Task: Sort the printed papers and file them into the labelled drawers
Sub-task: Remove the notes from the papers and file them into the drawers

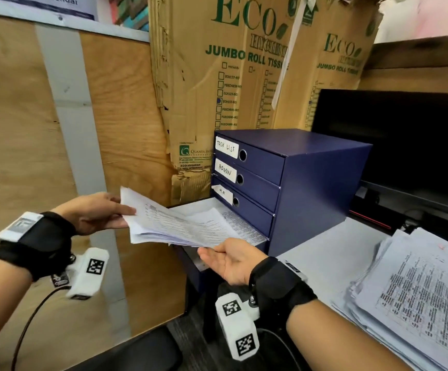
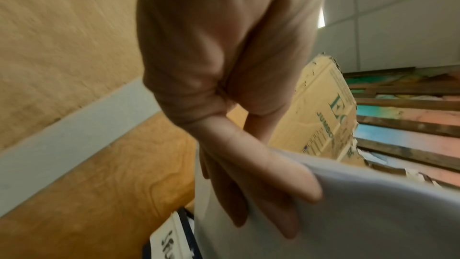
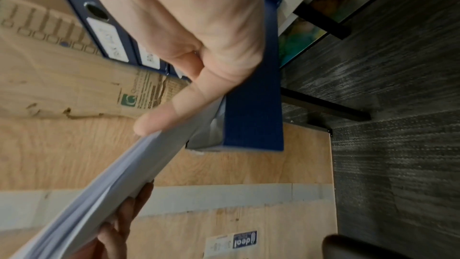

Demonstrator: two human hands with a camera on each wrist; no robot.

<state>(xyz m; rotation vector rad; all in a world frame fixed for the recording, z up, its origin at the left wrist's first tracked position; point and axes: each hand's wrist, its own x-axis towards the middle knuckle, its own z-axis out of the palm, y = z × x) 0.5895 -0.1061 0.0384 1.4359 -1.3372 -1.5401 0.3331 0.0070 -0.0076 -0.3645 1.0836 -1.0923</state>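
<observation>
From the head camera, a dark blue drawer unit (image 1: 297, 183) stands on a pale grey desk (image 1: 322, 261), backed by tall cardboard boxes (image 1: 204, 84) printed "ECO" and "JUMBO ROLL TISSUE"; a plywood partition (image 1: 24, 124) with a grey strip closes off the left, and a black monitor (image 1: 405, 140) sits to the right. The three upper drawers carry handwritten labels reading "TASK LIST", "ADMIN" and "H.R", and the bottom drawer (image 1: 204, 207) is pulled out with printed sheets lying in it. A sheaf of papers (image 1: 174, 223) hangs above that open drawer: the left hand (image 1: 96, 214) pinches its far left edge, thumb on top and fingers beneath, while the right hand (image 1: 230, 261) lies palm up with straight fingers under the near edge. A second stack of printed papers (image 1: 415, 298) rests on the desk at the right. The left wrist camera, blurred, shows the left hand (image 2: 224, 86) with its thumb (image 2: 261, 161) laid over the white sheaf (image 2: 361, 214) and fingers below, plywood and a cardboard box behind, ceiling tiles above. The right wrist camera shows the right hand (image 3: 194, 32) with its thumb (image 3: 174, 113) lying along the papers' edge (image 3: 119, 184), the blue unit (image 3: 254, 105) behind, and dark grey carpet (image 3: 398, 125) at the right.
</observation>
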